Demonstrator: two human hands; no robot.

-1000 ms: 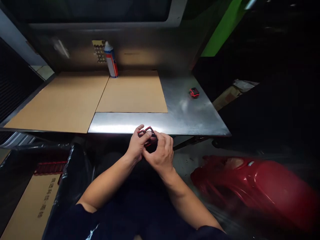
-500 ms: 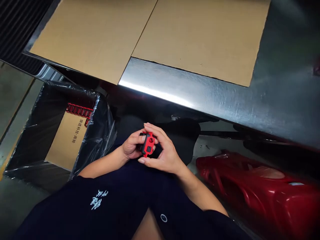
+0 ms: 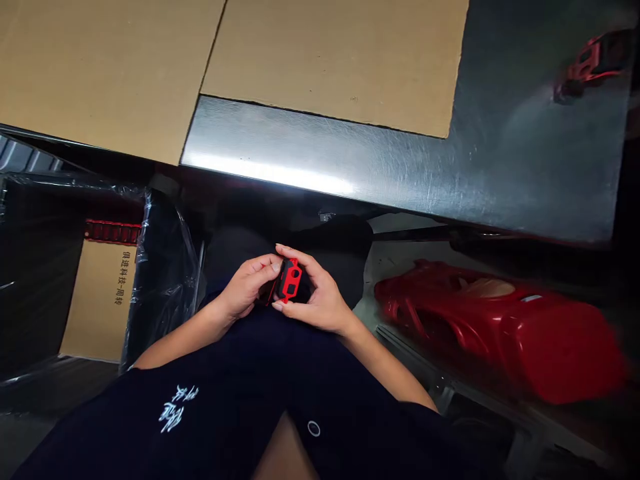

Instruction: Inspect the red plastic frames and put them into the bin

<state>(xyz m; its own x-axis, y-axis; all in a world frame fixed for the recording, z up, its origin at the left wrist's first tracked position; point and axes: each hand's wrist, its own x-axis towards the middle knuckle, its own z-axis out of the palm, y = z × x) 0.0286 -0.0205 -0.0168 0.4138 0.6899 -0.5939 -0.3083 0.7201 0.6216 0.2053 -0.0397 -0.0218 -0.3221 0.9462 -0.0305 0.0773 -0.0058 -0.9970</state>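
Low in front of my body, a small red-and-black plastic part (image 3: 291, 280) has a red frame with one round and one squarish opening over a black body. My right hand (image 3: 320, 297) is closed around its right side, thumb at the lower end and fingers at the upper end. My left hand (image 3: 250, 283) pinches at the black left side, with its thumb and index finger near the upper edge. A dark, red-edged piece (image 3: 267, 293) shows under the left fingers; whether it is separate from the part cannot be made out.
A metal workbench (image 3: 310, 157) with cardboard sheets (image 3: 330, 60) lies ahead. At left stands a plastic-lined bin (image 3: 165, 267) holding cardboard (image 3: 97, 300) and a row of red parts (image 3: 113, 231). Red-and-black parts (image 3: 593, 63) lie on the far right bench; a large red moulded shell (image 3: 480, 307) is below.
The view has swung to the right, bringing the parts on the far bench into sight. My left fingers have shifted along the black side, and the dark red-edged piece now shows beneath them.
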